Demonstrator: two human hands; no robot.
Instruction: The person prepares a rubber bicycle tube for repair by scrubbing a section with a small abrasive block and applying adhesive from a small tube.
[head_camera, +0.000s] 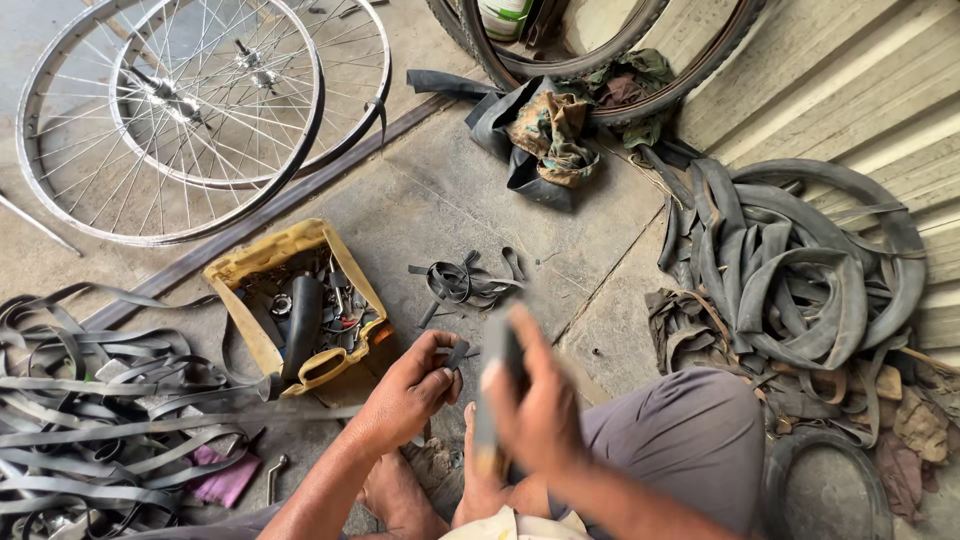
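rubber patch (456, 353) pinched in left hand (408, 392); blurred right hand (535, 405) grips a dark tool (492, 400).

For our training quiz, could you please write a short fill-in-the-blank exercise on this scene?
1. The left hand pinches a small dark piece of ____.
2. The open tray of small parts is ____ in colour.
3. The spoked wheel rims lie on the floor, ____ in number.

Missing words: rubber; yellow; two.

Bare concrete floor (440, 200), pretty cracked. Lying on it: two spoked wheel rims (170, 120), a yellow parts box (262, 262), rubber scraps (465, 282), piles of inner tubes (790, 270) and rags (550, 130).
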